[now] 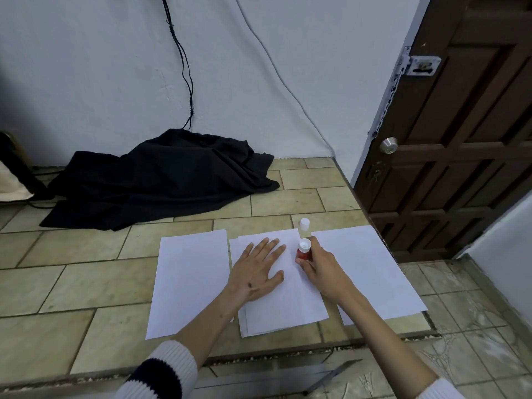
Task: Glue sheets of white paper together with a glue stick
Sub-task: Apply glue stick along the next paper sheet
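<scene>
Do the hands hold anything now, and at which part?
The right hand grips the glue stick by its red body. The left hand holds nothing; it lies flat on the middle paper stack.

White paper sheets [190, 280], red glue stick [302, 252] with white top, white cap [304, 224] beyond it, black cloth [161, 180], beige tiles [72, 286] (faintly marbled), dark brown door [460, 125], white-and-navy striped cuff [161, 372]

Two bare forearms reaching out of a ribbed knit top

The left sleeve [161, 372] is pushed up toward the elbow; thick ribbed knit, white at the cuff with a broad dark navy band behind it, then white again; the right sleeve [437, 390] shows only a white ribbed cuff at the frame's edge; the left hand [257, 272] and right hand [322, 266] wear no rings, watch or gloves.
</scene>
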